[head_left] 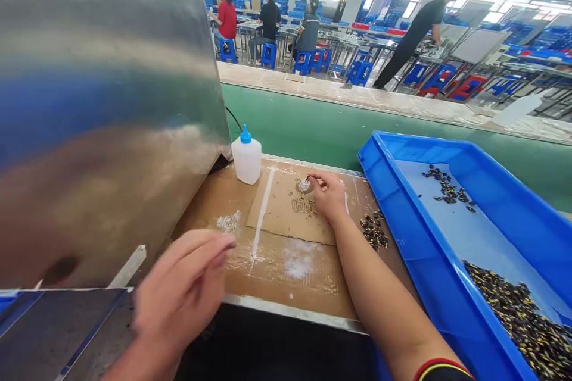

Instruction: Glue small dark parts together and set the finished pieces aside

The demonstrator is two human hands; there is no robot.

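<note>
My right hand (pixel 329 195) reaches over a cardboard sheet (pixel 286 214). Its thumb and forefinger are pinched on a small dark piece (pixel 308 178), mostly hidden by the fingertips, at a white blob of paste (pixel 304 186). Left of the sheet, nearer to me, my left hand (pixel 183 286) hangs in the air, slightly blurred. Its fingers are pressed together; anything between them is hidden. A white squeeze bottle (pixel 246 161) with a blue cap stands behind the sheet's left corner. Right of my right forearm lies a small heap of black-and-yellow pieces (pixel 374 231).
A large metal box (pixel 102 113) rises on the left. At the right, a blue tray (pixel 415 244) holds many black-and-yellow pieces (pixel 518 309). A green conveyor belt (pixel 304 125) runs behind the bench. Several people work at tables beyond, among blue stools (pixel 268 55).
</note>
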